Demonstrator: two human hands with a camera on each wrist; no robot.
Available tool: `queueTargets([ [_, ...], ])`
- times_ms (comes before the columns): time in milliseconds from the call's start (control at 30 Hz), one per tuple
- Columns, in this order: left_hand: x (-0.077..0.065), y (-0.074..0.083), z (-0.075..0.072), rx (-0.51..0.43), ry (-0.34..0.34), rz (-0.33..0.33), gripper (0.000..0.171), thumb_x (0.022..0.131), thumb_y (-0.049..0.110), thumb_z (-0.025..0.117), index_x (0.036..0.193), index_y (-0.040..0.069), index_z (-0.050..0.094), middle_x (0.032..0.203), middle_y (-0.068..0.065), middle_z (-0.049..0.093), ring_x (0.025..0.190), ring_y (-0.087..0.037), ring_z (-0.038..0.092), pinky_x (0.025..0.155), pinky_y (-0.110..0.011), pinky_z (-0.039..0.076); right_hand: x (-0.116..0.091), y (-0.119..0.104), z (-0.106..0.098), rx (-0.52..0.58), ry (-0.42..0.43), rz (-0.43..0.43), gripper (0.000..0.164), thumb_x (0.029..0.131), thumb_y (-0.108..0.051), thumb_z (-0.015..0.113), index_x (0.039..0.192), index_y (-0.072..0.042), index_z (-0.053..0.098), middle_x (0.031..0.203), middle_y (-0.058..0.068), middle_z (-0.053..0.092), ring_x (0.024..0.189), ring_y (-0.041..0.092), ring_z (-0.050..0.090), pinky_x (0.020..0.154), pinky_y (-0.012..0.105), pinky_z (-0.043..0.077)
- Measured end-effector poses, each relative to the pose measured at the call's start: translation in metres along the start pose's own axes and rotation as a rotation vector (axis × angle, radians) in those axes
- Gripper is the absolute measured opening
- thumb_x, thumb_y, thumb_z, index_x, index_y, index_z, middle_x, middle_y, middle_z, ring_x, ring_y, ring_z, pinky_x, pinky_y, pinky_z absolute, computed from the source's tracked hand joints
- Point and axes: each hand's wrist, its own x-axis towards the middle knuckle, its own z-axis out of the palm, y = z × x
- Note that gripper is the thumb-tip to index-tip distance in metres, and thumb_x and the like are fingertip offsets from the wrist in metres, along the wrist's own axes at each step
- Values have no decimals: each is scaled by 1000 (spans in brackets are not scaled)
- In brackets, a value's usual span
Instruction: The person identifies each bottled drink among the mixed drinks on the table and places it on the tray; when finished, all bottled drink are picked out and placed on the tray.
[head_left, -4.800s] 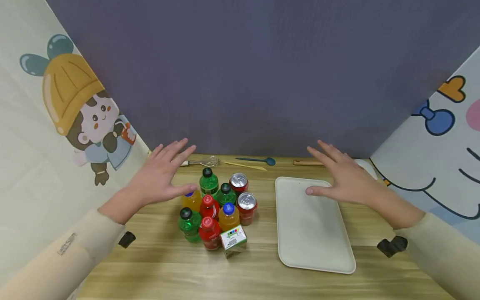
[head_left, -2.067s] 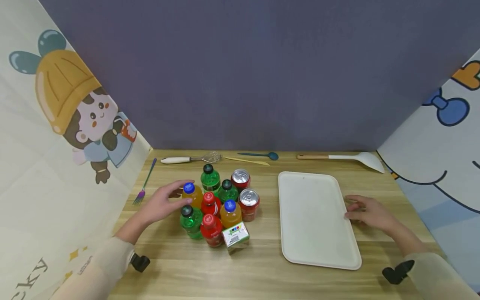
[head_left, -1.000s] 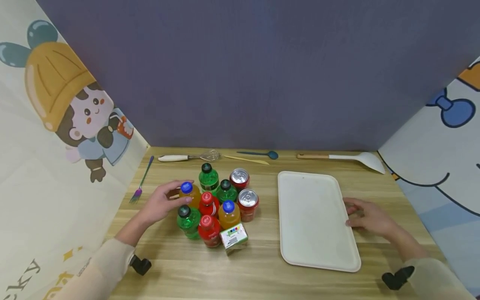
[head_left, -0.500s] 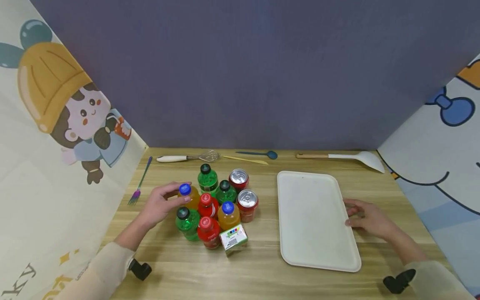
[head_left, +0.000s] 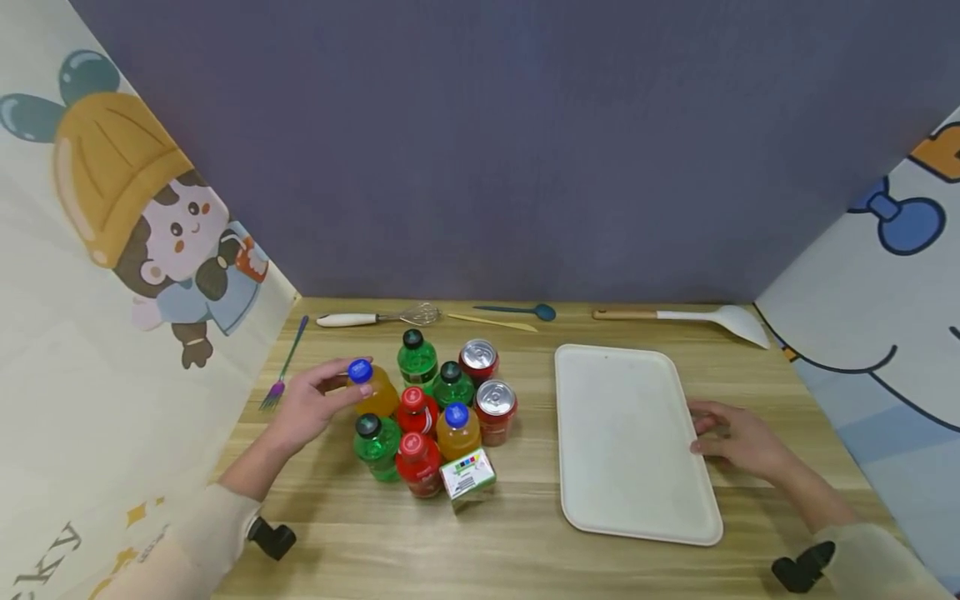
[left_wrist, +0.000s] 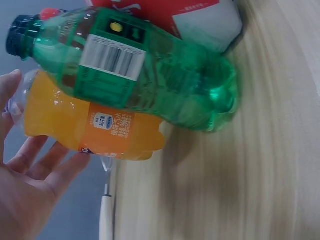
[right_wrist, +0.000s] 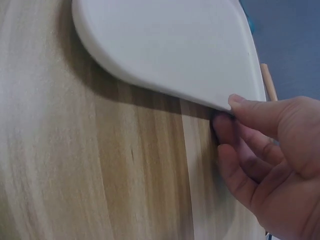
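My left hand (head_left: 300, 408) grips an orange soda bottle (head_left: 380, 397) with a blue cap, at the left side of a cluster of drinks. The bottle leans left, toward the hand. In the left wrist view, fingers curl behind its upper part, and a green bottle (left_wrist: 150, 70) partly covers it. My right hand (head_left: 738, 437) pinches the right rim of a white rectangular tray (head_left: 633, 442); the right wrist view shows the thumb (right_wrist: 255, 114) on top of the rim and the fingers curled below it.
Beside the orange bottle stand green bottles (head_left: 377, 450), red bottles (head_left: 418, 467), another orange bottle (head_left: 459, 433), two red cans (head_left: 495, 417) and a small box (head_left: 468, 479). A fork (head_left: 285, 367), whisk (head_left: 375, 317), yellow knife (head_left: 493, 322), blue spoon (head_left: 517, 310) and white ladle (head_left: 682, 314) lie around the back.
Both hands have come down from the air, the left to the orange bottle, the right to the tray's rim. Over the last half second the left hand has shifted left, tilting the bottle.
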Motion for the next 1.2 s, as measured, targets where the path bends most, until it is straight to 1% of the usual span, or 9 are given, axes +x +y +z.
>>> queueTargets([
  [167, 0, 10, -6, 40, 21, 16, 41, 95, 23, 76, 133, 10, 68, 132, -13, 68, 117, -34, 66, 87, -22, 58, -3, 3, 0, 20, -2, 27, 75, 87, -27, 83, 147, 2, 48, 108, 13, 69, 81, 14, 63, 59, 31, 54],
  [233, -1, 16, -9, 54, 35, 29, 41, 95, 22, 76, 132, 9, 68, 130, -11, 69, 116, -33, 66, 87, -22, 58, -4, 3, -1, 37, -8, 36, 77, 87, -27, 83, 148, 2, 47, 107, 13, 69, 80, 13, 63, 60, 31, 54],
  [400, 0, 31, -19, 116, 67, 44, 38, 95, 21, 76, 129, 7, 68, 122, -1, 70, 106, -13, 70, 86, -20, 57, -8, 4, -1, 81, -36, 37, 79, 86, -24, 83, 149, 3, 45, 109, 16, 68, 79, 14, 62, 60, 32, 55],
  [500, 0, 41, -26, 136, 68, 31, 36, 96, 24, 74, 128, 9, 67, 119, 4, 69, 101, -6, 70, 84, -20, 58, -9, 5, -1, 100, -49, 32, 79, 86, -22, 83, 150, 4, 42, 111, 17, 68, 80, 14, 63, 59, 33, 55],
  [633, 1, 59, -35, 149, 64, 38, 36, 98, 25, 72, 129, 8, 67, 118, 6, 68, 100, -5, 71, 84, -20, 58, -9, 7, -1, 119, -49, 20, 80, 87, -21, 82, 150, 5, 41, 111, 18, 67, 80, 13, 63, 59, 33, 55],
  [767, 2, 80, -41, 159, 87, 66, 37, 98, 23, 72, 130, 6, 66, 117, 7, 68, 101, -3, 70, 85, -17, 57, -9, 6, -1, 119, -41, 10, 79, 87, -21, 82, 150, 6, 42, 110, 18, 67, 79, 12, 62, 58, 33, 55],
  [933, 7, 105, -47, 172, 98, 108, 34, 98, 21, 71, 130, 10, 67, 115, 9, 71, 102, -2, 71, 86, -16, 56, -7, 7, 1, 108, -40, -5, 79, 87, -19, 82, 150, 6, 42, 109, 17, 67, 80, 11, 64, 60, 32, 56],
  [1100, 15, 129, -45, 156, 76, 157, 30, 98, 17, 72, 127, 11, 67, 114, 4, 72, 100, -8, 73, 85, -20, 58, -6, 8, 3, 113, -36, -15, 77, 88, -18, 81, 149, 7, 42, 109, 17, 67, 76, 11, 63, 58, 31, 55],
  [1200, 22, 145, -40, 150, 69, 152, 30, 98, 21, 72, 127, 13, 67, 115, 1, 73, 101, -10, 73, 84, -22, 59, -5, 7, 3, 101, -26, -24, 76, 88, -19, 81, 149, 7, 43, 108, 17, 67, 74, 12, 61, 57, 31, 54],
])
